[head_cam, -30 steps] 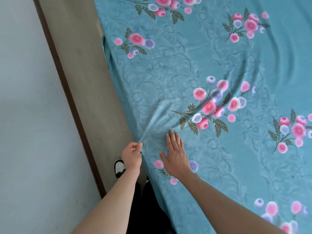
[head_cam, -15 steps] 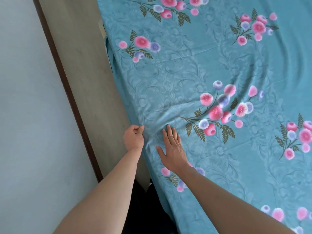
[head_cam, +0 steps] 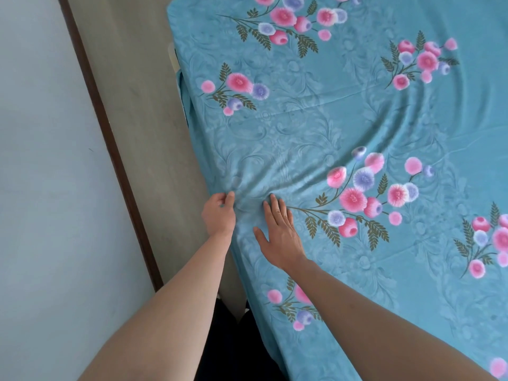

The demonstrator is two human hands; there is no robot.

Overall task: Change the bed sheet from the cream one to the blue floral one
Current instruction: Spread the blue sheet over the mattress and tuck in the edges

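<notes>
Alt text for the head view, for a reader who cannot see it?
A person's left hand pinches the edge of a blue floral sheet spread over a bed, while the right hand lies flat on it. Wrinkles fan out from the pinch; floor runs alongside.

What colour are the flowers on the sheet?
Pink and purple, on the blue floral cotton sheet, clearest in the head view.

Both hands have slid farther up the blue floral sheet [head_cam: 316, 127] edge, bunching new wrinkles.

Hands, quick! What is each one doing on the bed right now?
Left hand: closed, pinching the edge of the blue floral sheet.
Right hand: open, fingers straight, resting flat on the sheet.
</notes>
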